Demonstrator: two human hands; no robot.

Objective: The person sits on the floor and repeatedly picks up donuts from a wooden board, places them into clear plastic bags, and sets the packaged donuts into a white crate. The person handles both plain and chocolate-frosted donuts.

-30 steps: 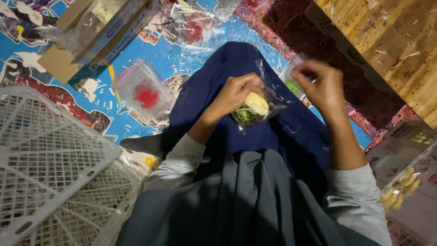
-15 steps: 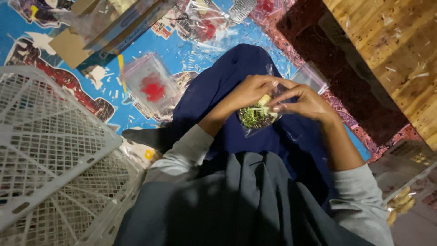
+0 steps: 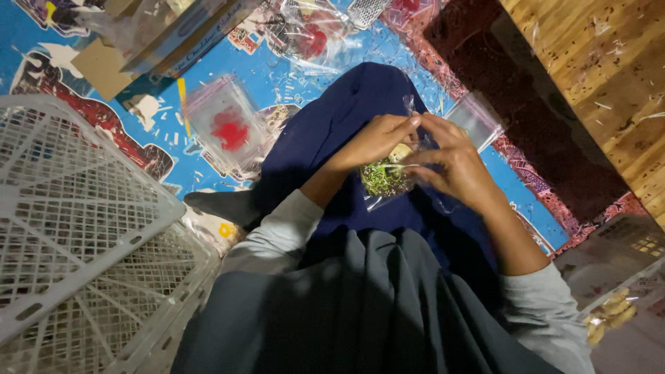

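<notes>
At nine o'clock in the head view stands a white plastic lattice crate (image 3: 76, 228), its rim tilted toward the person. Above it, at eleven o'clock, lies a flat brown cardboard box (image 3: 111, 59) on the blue patterned floor mat (image 3: 228, 62). Just right of the crate, at ten o'clock from the hands, a small clear zip bag with a red filling (image 3: 228, 131) lies flat on the mat, well apart from both hands. At twelve o'clock a crumpled heap of clear plastic bags (image 3: 312, 34) lies on the mat.

In the middle, over the person's dark blue lap cloth (image 3: 325, 131), the left hand (image 3: 370, 142) comes in from seven o'clock. Its fingers are curled narrow, with the fingertips (image 3: 409, 123) pinching the upper edge of a small clear plastic bag holding green shredded leaves and a pale yellow piece (image 3: 384, 176). The bag hangs below and between the two hands, its filled part lying under the left hand's knuckles and against the right thumb.

The right hand (image 3: 457, 170) comes in from five o'clock. Its fingers are bent close together and grip the same upper edge, meeting the left fingertips at twelve o'clock of the bag.

At two o'clock from the hands an empty clear zip bag (image 3: 478, 118) lies on the mat, near the right hand but apart from it. Further right runs a pale wooden plank floor (image 3: 596, 62).
</notes>
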